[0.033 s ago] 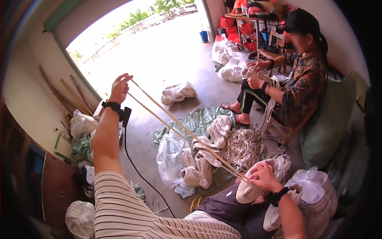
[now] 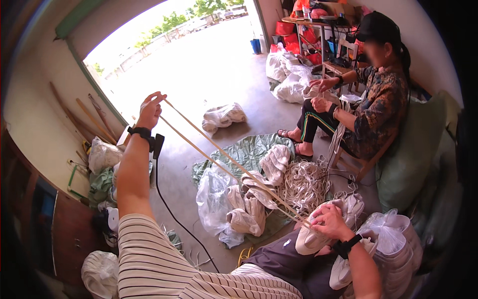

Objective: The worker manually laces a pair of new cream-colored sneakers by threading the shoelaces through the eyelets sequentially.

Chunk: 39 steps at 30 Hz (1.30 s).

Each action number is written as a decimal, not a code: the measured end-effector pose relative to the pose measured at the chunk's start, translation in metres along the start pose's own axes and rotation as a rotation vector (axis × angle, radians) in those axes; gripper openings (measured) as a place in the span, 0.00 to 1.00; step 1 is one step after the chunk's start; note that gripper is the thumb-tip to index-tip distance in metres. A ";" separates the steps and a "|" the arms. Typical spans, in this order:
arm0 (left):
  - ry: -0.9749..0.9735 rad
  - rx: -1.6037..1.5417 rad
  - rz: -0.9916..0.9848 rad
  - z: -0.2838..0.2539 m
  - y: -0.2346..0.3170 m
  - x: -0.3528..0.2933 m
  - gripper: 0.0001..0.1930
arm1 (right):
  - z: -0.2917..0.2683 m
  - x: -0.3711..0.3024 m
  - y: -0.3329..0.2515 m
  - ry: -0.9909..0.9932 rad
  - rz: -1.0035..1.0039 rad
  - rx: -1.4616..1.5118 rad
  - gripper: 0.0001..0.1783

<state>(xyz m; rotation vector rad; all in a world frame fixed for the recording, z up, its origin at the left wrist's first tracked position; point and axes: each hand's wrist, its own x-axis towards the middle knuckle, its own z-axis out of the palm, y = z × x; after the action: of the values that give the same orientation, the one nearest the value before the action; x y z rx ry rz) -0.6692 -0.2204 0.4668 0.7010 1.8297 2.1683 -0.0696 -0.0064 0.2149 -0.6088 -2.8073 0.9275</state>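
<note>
My left hand [image 2: 150, 110] is raised at the left, its fingers pinching a pale shoelace [image 2: 214, 161]. Two taut strands of the lace run down to the right, to a white shoe [image 2: 306, 242] over my lap. My right hand [image 2: 329, 222] is closed over the top of that shoe, fingertips where the strands meet it; the grip's underside is hidden. More white shoes [image 2: 351, 207] are just beyond my right hand. On the floor ahead, several pale shoes [image 2: 249, 214] lie by a heap of loose shoelaces [image 2: 303, 184].
A co-worker [image 2: 381, 99] sits at the right, hands at a shoe and laces. A green sheet [image 2: 244, 152] and clear plastic bag [image 2: 214, 199] lie ahead. Bagged shoes [image 2: 398, 239] stand right of me. A black cable [image 2: 174, 219] hangs from my left wrist. Wooden sticks [image 2: 94, 122] lean left.
</note>
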 end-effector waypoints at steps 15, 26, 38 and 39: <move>0.023 -0.018 -0.001 -0.016 0.011 -0.024 0.20 | 0.003 -0.023 -0.008 -0.064 0.010 -0.015 0.09; -0.301 0.919 0.468 -0.088 -0.045 0.034 0.43 | 0.032 0.015 0.041 -0.008 -0.002 0.029 0.08; -0.404 0.378 0.192 -0.122 -0.103 0.085 0.27 | 0.030 0.020 0.085 -0.066 -0.001 0.057 0.12; -0.429 0.421 0.229 -0.122 -0.106 0.087 0.28 | 0.030 0.017 0.088 -0.065 0.009 0.055 0.12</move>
<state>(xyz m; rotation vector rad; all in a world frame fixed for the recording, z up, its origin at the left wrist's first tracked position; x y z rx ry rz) -0.8179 -0.2645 0.3690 1.3999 2.0455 1.5730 -0.0629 0.0485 0.1380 -0.5954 -2.8271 1.0405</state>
